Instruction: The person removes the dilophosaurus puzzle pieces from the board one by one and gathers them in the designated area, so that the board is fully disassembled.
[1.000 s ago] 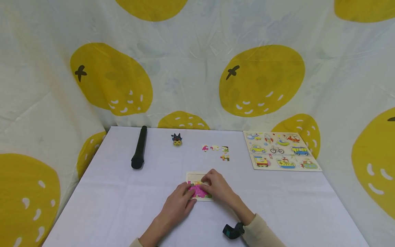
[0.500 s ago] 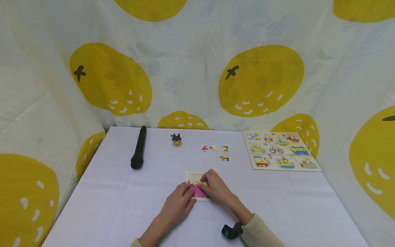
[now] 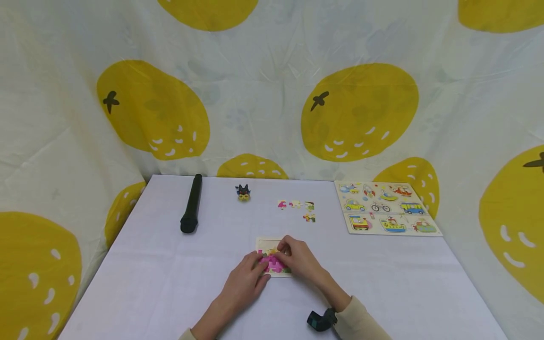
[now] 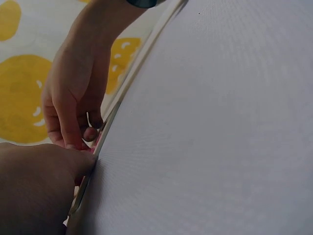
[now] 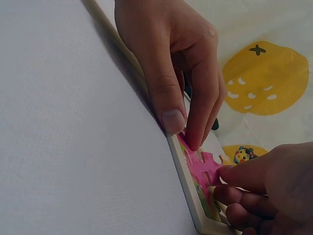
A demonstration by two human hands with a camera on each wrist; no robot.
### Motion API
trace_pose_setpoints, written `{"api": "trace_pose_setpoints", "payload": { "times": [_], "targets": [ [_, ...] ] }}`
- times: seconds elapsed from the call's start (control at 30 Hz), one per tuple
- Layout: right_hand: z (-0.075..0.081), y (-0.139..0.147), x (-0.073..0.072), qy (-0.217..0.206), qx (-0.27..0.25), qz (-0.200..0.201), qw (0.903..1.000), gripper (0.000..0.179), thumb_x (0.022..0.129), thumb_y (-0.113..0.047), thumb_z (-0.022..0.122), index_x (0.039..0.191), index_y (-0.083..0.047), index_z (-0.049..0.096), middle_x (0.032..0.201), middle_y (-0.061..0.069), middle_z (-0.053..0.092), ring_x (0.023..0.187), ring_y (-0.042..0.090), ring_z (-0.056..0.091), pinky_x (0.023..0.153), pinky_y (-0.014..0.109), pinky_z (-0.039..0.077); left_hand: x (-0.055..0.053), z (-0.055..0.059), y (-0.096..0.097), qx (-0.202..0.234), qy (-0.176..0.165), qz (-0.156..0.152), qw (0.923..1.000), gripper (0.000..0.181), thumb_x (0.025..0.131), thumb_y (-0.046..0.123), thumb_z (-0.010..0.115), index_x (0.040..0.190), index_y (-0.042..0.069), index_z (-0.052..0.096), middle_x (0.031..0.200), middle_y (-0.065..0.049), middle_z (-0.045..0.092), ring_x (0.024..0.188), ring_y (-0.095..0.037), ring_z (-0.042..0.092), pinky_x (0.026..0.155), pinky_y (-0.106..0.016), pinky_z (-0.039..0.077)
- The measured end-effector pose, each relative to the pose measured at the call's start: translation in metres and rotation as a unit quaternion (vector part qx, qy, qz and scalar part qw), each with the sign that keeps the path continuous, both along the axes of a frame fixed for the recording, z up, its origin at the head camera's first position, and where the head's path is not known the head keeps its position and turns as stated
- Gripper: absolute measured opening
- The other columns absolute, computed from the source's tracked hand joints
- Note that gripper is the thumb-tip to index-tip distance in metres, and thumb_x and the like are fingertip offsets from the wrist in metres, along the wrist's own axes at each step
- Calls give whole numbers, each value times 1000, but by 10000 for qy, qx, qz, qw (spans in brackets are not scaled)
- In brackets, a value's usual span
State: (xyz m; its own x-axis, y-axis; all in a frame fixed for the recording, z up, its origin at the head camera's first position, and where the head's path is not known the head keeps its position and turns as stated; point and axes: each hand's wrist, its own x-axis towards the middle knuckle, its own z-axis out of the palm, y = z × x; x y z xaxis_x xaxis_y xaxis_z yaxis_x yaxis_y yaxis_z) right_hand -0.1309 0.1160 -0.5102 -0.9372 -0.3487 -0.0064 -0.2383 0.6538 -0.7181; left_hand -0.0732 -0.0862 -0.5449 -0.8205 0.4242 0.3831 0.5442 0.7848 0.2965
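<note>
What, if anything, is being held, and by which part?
The right hand seems to pinch a pink puzzle piece by its edge; the left hand touches the tray, its hold unclear.

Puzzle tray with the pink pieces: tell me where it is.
In the head view, the puzzle tray lies below centre on the white table, between the left grip and the right grip, nearer than the loose pieces.

- Right sleeve (image 3: 361, 322): cream-beige, plain, loose at the cuff.
- Left sleeve (image 3: 187, 335): matching cream-beige; only the cuff edge visible.
- Right wrist: black, curved device (image 3: 321, 320), small teal patch on its side.
- Left hand (image 5: 171, 58): bare; thumbnail short, rounded.
</note>
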Motion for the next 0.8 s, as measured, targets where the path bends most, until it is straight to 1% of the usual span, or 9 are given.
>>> {"api": "trace_pose_setpoints", "payload": {
  "times": [0.1, 0.27, 0.47, 0.67, 0.8],
  "targets": [
    [-1, 1, 0, -74, -95, 17, 9999, 16, 92, -21, 73, 99, -11, 62, 72, -4, 56, 63, 7, 48, 52, 16, 39, 0, 0, 0, 18, 99, -27, 9999, 36, 92, 32, 72, 119, 9, 73, 126, -11, 64, 124, -28, 60, 101, -40, 54],
    [-2, 2, -1, -160, -290, 85, 9994, 17, 91, -16, 73, 102, -9, 62, 78, -3, 62, 67, 9, 51, 56, 17, 43, 0, 1, 0, 69, 244, -78, 9996, 31, 91, 31, 73, 115, 10, 75, 125, -12, 66, 122, -29, 61, 100, -40, 55],
    [-2, 3, -3, -286, -404, 31, 9988, 20, 92, -17, 73, 106, -7, 63, 84, -1, 65, 69, 11, 53, 58, 17, 45, 1, 2, 0, 71, 145, -45, 9999, 26, 92, 31, 72, 111, 15, 77, 126, -12, 67, 125, -30, 61, 98, -41, 56],
    [0, 4, -7, -346, -541, -220, 9977, 22, 91, -19, 74, 107, -8, 64, 88, -1, 67, 74, 11, 58, 64, 16, 50, 1, 1, 0, 101, 106, -26, 9999, 25, 92, 31, 72, 111, 15, 77, 127, -12, 67, 125, -30, 60, 98, -42, 56],
    [-2, 8, -13, -358, -697, -442, 9960, 23, 90, -20, 75, 107, -9, 64, 86, 0, 68, 72, 10, 60, 64, 17, 51, 1, 1, 0, 108, 71, -19, 9999, 26, 92, 31, 72, 111, 15, 77, 127, -11, 67, 126, -30, 60, 99, -42, 56]
  ]
}}
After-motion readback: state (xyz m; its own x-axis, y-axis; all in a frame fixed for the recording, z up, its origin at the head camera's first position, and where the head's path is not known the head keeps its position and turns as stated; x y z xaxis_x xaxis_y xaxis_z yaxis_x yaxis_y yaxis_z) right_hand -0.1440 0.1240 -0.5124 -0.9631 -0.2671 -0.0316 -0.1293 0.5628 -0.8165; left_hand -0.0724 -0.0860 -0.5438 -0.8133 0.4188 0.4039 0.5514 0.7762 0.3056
